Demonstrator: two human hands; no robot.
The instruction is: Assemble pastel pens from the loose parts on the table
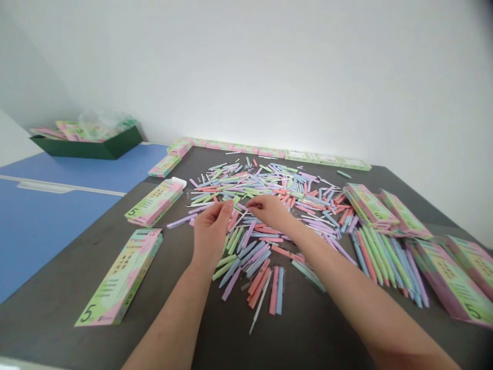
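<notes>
Over the near part of a spread-out heap of pastel pens and pen parts (246,180), my left hand (211,228) is raised with thumb and fingers pinched together. Just to its right, my right hand (271,211) bends inward, its fingers also closed in a pinch. A small gap separates the fingertips, and pen pieces show behind it. Whatever either hand grips is too small or hidden to make out. Below the hands lie coral pen barrels (260,282), a white refill (260,303) and blue pens (230,271).
Printed cartons marked 5 (123,277) lie on the dark table's left side. More cartons (372,205) are stacked at right, beside a row of assorted pens (389,259). Flat boxes (271,152) line the back edge. A green tray (88,149) holds packaging on the blue surface (57,216).
</notes>
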